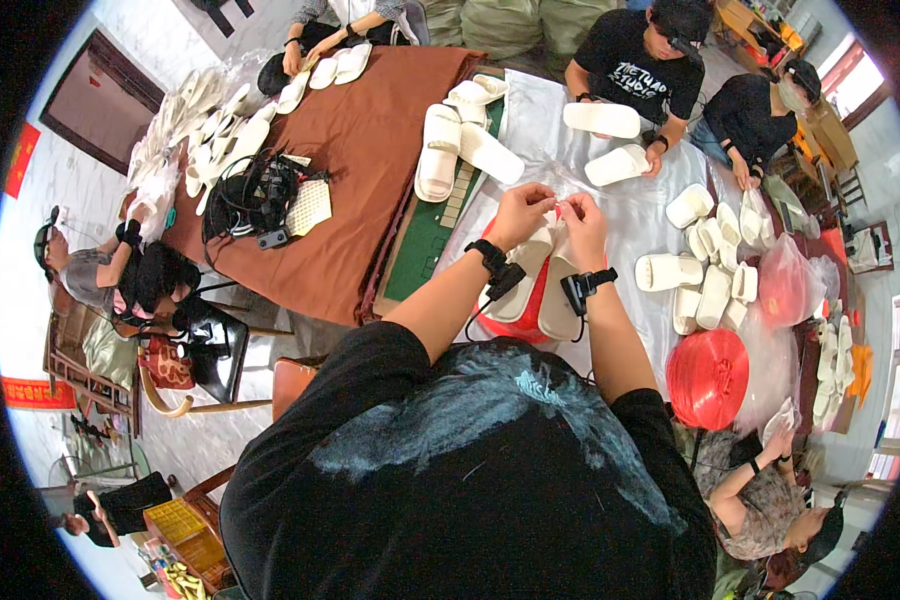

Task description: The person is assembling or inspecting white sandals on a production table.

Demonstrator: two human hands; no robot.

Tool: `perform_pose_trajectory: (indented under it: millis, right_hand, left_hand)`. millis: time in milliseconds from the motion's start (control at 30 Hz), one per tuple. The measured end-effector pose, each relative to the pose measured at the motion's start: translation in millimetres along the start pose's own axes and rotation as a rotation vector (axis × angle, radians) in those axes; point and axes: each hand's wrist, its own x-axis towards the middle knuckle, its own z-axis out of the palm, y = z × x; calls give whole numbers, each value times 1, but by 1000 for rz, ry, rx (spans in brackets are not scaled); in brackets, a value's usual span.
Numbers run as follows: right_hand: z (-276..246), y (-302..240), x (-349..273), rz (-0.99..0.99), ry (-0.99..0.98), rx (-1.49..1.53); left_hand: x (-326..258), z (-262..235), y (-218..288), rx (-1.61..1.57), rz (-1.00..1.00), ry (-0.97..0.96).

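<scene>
Close together above the table, my left hand [526, 214] and my right hand [582, 222] both have their fingers pinched. A bit of red plastic twine shows between the fingertips, mostly hidden by them. Just below my hands lies a pair of off-white slippers, the left slipper [515, 298] and the right slipper [561, 305] side by side. A flattened red strip [537, 300] runs between them and shows around their near ends. The slippers' far ends are partly covered by my hands and wrists. Each wrist wears a black strap with a small device.
A big roll of red twine [707, 380] stands to the right, near a pile of off-white slippers [710, 295]. More slippers [440, 160] lie ahead on the left. Black cables [255, 200] are heaped on the brown cloth [330, 240]. Across the table a co-worker holds two slippers [617, 165].
</scene>
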Motion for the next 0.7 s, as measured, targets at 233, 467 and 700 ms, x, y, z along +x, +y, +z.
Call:
perform_pose_trajectory:
  millis: [233, 467, 700]
  right_hand:
    - [3, 1, 1, -27, 8, -17]
    - [2, 5, 3, 14, -23, -8]
    - [2, 12, 5, 17, -61, 38]
  left_hand:
    - [-1, 1, 2, 107, 45, 0]
    - [0, 1, -4, 114, 38, -3]
    - [1, 0, 1, 186, 65, 7]
